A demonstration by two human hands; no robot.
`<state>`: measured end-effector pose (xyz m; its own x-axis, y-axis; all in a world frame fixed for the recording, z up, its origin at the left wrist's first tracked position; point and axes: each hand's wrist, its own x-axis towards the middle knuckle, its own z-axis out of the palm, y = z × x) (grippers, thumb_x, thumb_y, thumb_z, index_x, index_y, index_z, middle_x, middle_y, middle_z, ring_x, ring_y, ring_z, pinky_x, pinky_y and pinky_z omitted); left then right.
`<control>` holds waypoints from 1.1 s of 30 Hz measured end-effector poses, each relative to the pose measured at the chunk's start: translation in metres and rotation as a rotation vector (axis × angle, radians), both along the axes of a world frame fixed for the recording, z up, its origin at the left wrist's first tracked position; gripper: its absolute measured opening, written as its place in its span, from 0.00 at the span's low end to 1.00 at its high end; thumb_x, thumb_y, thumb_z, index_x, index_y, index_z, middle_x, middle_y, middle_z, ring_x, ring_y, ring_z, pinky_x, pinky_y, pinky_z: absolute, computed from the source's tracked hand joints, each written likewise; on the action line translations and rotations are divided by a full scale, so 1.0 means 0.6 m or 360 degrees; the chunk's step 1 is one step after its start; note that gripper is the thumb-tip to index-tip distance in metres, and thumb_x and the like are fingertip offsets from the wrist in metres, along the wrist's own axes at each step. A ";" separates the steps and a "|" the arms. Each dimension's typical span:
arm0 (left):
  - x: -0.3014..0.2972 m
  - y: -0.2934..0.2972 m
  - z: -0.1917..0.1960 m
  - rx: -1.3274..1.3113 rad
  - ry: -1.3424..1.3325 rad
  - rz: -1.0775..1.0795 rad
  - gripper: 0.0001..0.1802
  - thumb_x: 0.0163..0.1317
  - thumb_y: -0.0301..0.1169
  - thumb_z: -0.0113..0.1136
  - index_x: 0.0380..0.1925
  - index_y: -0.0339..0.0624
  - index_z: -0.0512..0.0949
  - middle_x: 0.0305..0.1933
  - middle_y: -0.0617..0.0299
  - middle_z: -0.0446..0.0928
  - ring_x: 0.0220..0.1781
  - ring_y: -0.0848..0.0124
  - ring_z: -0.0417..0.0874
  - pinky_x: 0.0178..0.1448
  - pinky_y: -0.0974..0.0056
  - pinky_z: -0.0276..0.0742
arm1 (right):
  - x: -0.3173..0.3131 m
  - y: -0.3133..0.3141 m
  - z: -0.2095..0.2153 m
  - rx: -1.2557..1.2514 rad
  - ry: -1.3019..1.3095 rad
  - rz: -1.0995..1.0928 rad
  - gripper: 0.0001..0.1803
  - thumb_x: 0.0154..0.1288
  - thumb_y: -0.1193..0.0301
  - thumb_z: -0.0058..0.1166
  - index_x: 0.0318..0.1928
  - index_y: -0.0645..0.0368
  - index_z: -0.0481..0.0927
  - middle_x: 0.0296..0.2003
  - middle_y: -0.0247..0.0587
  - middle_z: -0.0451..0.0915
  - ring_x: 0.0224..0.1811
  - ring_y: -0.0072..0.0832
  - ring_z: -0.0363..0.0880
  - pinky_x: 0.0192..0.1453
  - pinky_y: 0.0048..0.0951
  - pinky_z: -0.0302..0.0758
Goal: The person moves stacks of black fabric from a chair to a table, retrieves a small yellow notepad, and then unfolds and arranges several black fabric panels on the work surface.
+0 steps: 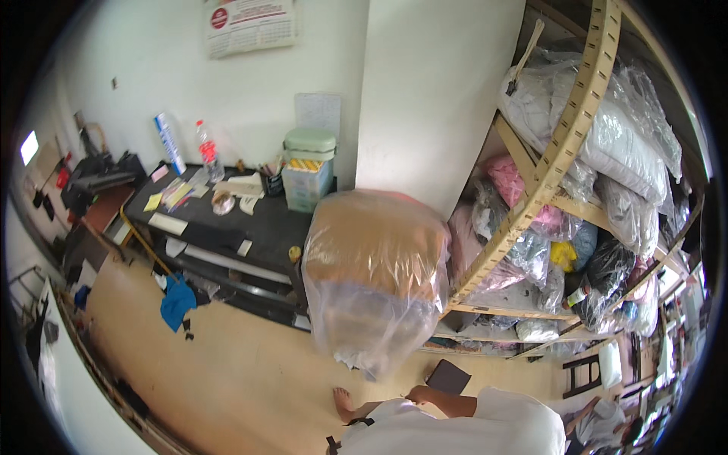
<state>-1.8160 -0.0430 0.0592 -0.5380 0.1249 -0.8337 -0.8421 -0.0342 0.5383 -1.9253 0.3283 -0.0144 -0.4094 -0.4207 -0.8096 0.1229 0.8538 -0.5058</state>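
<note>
Low in the view my left hand [343, 403] reaches out over the tan floor, its small fingertips pointing forward, apparently with nothing in them. My right forearm [453, 402] bends inward from a white sleeve. At its end my right hand [418, 393] is partly covered by the white clothing, so its fingers do not show clearly. Just ahead of both hands stands a large bulky brown bundle [375, 243] wrapped in clear plastic. A dark flat square object [448, 377] lies on the floor beside my right forearm. Neither hand visibly touches the bundle.
At left a black desk [265, 254] carries a bottle [208, 152], a green-lidded container [309, 167] and papers. Metal shelving [550, 178] with bagged goods rises on the right. A blue cloth [178, 302] lies on the floor. Another person [603, 425] is at lower right near a stool [582, 377].
</note>
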 end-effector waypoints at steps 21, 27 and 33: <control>-0.338 -0.514 -0.016 -0.0088 -0.0250 -0.1264 0.12 0.61 0.32 0.57 0.43 0.40 0.79 0.33 0.56 0.82 0.36 0.72 0.83 0.44 0.63 0.80 | 0.216 -0.226 0.210 0.0529 -0.0306 -0.2683 0.18 0.65 0.58 0.55 0.44 0.61 0.80 0.36 0.39 0.82 0.35 0.30 0.83 0.35 0.34 0.79; -0.419 -0.511 -0.027 -0.0056 -0.0268 -0.1691 0.12 0.62 0.35 0.55 0.41 0.41 0.80 0.32 0.56 0.82 0.33 0.71 0.82 0.40 0.62 0.78 | 0.213 -0.405 0.272 0.0337 -0.0208 -0.2707 0.24 0.68 0.55 0.52 0.55 0.62 0.78 0.46 0.43 0.82 0.42 0.32 0.83 0.40 0.32 0.81; -0.507 -0.369 -0.041 -0.0074 -0.0140 -0.2252 0.14 0.63 0.39 0.53 0.38 0.42 0.80 0.31 0.55 0.81 0.30 0.71 0.81 0.36 0.61 0.76 | 0.286 -0.513 0.291 0.0404 -0.0166 -0.2917 0.25 0.67 0.53 0.52 0.53 0.60 0.80 0.41 0.44 0.84 0.41 0.32 0.83 0.43 0.32 0.81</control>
